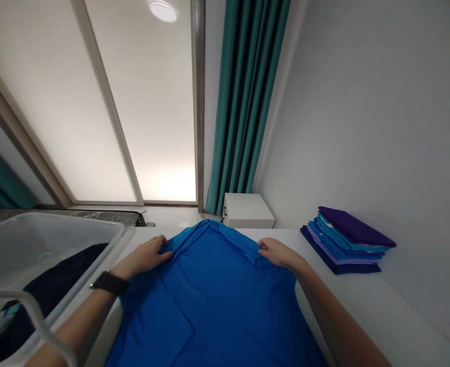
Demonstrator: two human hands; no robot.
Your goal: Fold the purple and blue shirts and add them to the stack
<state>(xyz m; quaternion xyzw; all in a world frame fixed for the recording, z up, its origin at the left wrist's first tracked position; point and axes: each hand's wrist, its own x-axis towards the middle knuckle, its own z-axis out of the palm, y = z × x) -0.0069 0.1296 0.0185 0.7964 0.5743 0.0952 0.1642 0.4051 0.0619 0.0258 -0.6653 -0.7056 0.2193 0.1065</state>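
Note:
A blue garment, which looks like a shirt with a patch pocket, is spread over the white table and runs off the bottom of the view. My left hand, with a dark watch on its wrist, pinches the cloth at the upper left. At the upper right, the fingers of my right hand grip the same garment by its edge. Between both hands the top of the cloth rises to a rounded peak at the far end.
Folded clothes in purple, blue and navy form a stack on the right of the table. To the left stands a clear plastic bin with dark clothing inside. Beyond the table are a white cabinet and a teal curtain.

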